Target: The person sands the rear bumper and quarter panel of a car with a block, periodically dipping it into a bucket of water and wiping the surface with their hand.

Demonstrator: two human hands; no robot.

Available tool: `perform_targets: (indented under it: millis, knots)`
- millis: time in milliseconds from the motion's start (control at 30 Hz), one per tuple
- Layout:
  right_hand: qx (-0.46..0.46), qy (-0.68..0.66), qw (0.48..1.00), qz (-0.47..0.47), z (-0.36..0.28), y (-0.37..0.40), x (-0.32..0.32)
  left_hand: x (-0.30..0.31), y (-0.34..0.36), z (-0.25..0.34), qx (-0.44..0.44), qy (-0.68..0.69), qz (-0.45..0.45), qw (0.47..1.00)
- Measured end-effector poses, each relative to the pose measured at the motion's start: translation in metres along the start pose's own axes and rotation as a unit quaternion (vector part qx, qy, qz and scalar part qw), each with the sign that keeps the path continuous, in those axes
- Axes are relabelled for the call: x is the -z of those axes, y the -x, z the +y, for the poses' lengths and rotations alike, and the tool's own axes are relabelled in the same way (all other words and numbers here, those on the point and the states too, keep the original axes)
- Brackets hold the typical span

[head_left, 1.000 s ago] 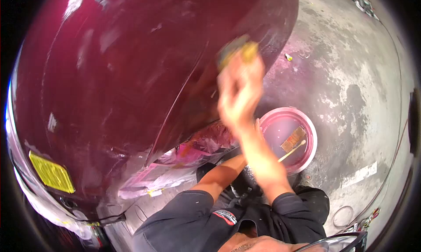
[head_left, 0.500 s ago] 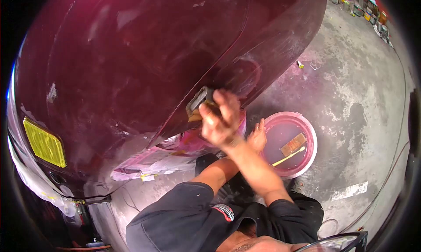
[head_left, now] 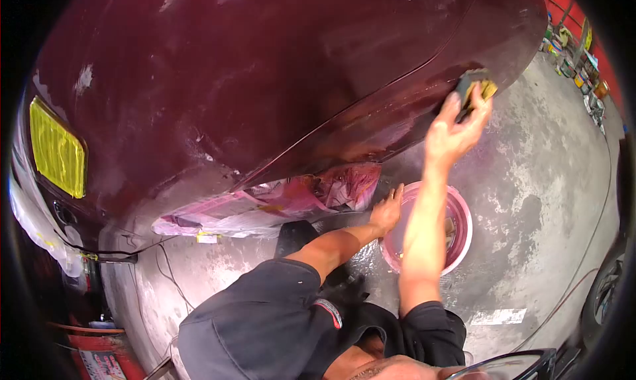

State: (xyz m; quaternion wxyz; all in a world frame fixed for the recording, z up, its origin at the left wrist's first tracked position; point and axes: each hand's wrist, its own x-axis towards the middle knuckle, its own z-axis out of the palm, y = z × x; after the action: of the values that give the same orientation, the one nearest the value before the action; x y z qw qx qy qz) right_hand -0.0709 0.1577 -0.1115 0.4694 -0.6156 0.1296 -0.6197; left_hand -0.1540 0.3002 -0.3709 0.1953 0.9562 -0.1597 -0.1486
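Observation:
My right hand (head_left: pixel 456 123) grips a sanding block (head_left: pixel 472 89), dark grey with a yellowish side. The block rests against the lower edge of a dark maroon car body panel (head_left: pixel 278 69), whose surface is dull with pale scuffs. Lower down, my left hand (head_left: pixel 386 212) is at the rim of a pink-and-white bucket (head_left: pixel 469 231), its fingers curled over the edge. Inside the bucket is cloudy liquid. My right forearm passes over the bucket and hides much of its inside, though part of a brownish block (head_left: pixel 450 229) shows there.
Pink-stained masking sheet (head_left: pixel 285 194) hangs below the panel. Yellow tape covers a light (head_left: pixel 58 148) at left. Several cans (head_left: pixel 576 75) line the far right edge. A cable (head_left: pixel 596 237) runs over the concrete floor (head_left: pixel 523 247), and a tyre (head_left: pixel 604 300) stands at right.
My right hand has carried the sanding block up and right along the panel, past the crease. My left hand stays by the bucket's rim. The camera view has shifted.

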Motion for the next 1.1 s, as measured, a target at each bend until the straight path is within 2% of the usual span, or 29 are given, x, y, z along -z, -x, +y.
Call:
perform_targets:
  millis: [67,200,267,300,333,367,400,433,467,500,567,600,633,700,733,767,800,833,867,900,967,1000,1033,1100]
  knots:
    - [0.047,-0.002,0.999,0.019,0.008,-0.005,-0.002,0.017,-0.004,0.012,0.003,-0.015,-0.012,1.000]
    - [0.049,-0.009,0.999,-0.003,0.008,-0.011,0.005,0.008,-0.003,0.007,0.004,-0.028,0.003,1.000]
    - [-0.024,-0.002,0.999,-0.021,-0.003,-0.005,0.007,-0.007,-0.004,-0.002,0.000,-0.030,0.004,1.000]
    - [-0.060,0.001,0.998,-0.032,-0.012,0.000,0.008,-0.031,-0.007,-0.024,-0.065,-0.027,0.086,0.994]
    - [0.001,0.004,0.999,-0.043,-0.028,0.027,0.006,-0.046,-0.009,-0.033,-0.127,-0.023,0.168,0.977]
    - [0.061,0.006,0.997,-0.049,-0.048,0.065,0.002,-0.036,-0.008,-0.021,-0.129,-0.021,0.172,0.976]
    - [0.130,-0.047,0.986,-0.091,-0.067,0.096,0.005,-0.018,-0.004,-0.005,-0.088,-0.072,0.168,0.979]
    - [0.154,-0.061,0.982,-0.090,-0.073,0.131,-0.001,-0.004,-0.001,0.004,-0.047,-0.124,0.162,0.978]
    - [0.192,-0.080,0.975,-0.078,-0.067,0.130,-0.006,-0.028,-0.008,-0.009,-0.100,-0.135,0.283,0.944]
    - [0.193,-0.078,0.975,-0.079,-0.058,0.121,-0.006,-0.050,-0.010,-0.028,-0.101,-0.133,0.281,0.945]
    - [0.329,-0.059,0.936,-0.114,-0.035,0.087,-0.001,-0.095,-0.023,-0.067,-0.144,0.030,0.113,0.983]
    - [0.191,-0.009,0.977,-0.093,-0.029,0.067,0.002,-0.100,-0.029,-0.076,-0.160,0.110,0.029,0.981]
    - [0.045,0.042,0.995,-0.075,-0.027,0.049,0.006,0.009,-0.006,0.009,0.040,-0.017,-0.054,0.998]
    - [-0.028,0.037,0.999,0.011,-0.022,0.026,0.000,-0.001,0.005,-0.003,-0.052,-0.065,0.045,0.996]
    - [-0.048,0.037,0.998,-0.027,-0.037,0.043,0.003,-0.021,-0.003,-0.016,-0.053,-0.068,0.044,0.995]
    - [-0.075,-0.076,0.994,-0.003,-0.061,0.075,-0.005,-0.052,-0.025,-0.032,-0.019,-0.060,0.076,0.995]
    - [0.202,0.037,0.943,-0.261,-0.074,0.090,0.018,-0.015,-0.016,-0.008,0.023,-0.052,0.103,0.993]
    - [0.202,-0.086,0.970,-0.107,-0.104,0.133,-0.003,0.018,0.004,0.020,0.025,0.001,0.023,0.999]
    - [0.247,-0.118,0.954,-0.122,-0.101,0.142,-0.003,0.000,0.004,0.012,0.000,-0.045,0.121,0.992]
    - [0.247,-0.120,0.954,-0.120,-0.085,0.136,-0.002,-0.025,-0.002,0.001,-0.027,-0.089,0.222,0.971]
    - [0.205,-0.086,0.958,-0.181,-0.033,0.103,0.004,0.010,-0.004,0.033,0.233,-0.009,0.145,0.962]
    - [-0.027,0.000,0.994,-0.105,-0.039,0.072,0.006,-0.048,-0.021,-0.032,0.027,0.068,-0.021,0.997]
    - [-0.025,0.002,0.994,-0.109,-0.039,0.061,0.005,-0.022,0.000,-0.020,-0.096,0.020,0.089,0.991]
    - [0.022,0.019,0.999,-0.032,-0.040,0.046,0.004,-0.039,-0.011,-0.014,-0.032,-0.101,0.045,0.993]
